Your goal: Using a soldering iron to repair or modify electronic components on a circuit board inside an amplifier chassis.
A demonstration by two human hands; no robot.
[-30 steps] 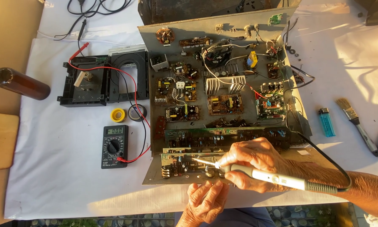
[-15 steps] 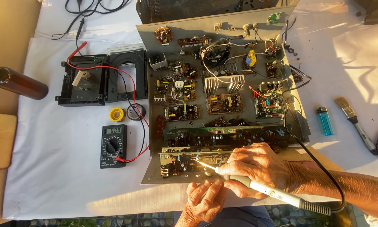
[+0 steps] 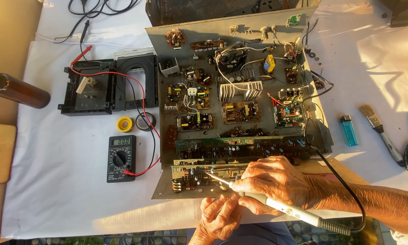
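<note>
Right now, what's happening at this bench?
A person is bent over an opened electronics chassis on a white cloth. The right hand grips a white soldering iron, its tip set against the front circuit board. The left hand rests at the chassis's near edge, just below the iron. A multimeter lies to the left, a blue lighter and a brush to the right.

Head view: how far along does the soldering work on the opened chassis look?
Done: chassis lies open, boards exposed, multimeter out. In hand: right hand holds the soldering iron, tip on the front circuit board; left hand steadies at its edge. Left: cannot tell how many joints remain.
</note>
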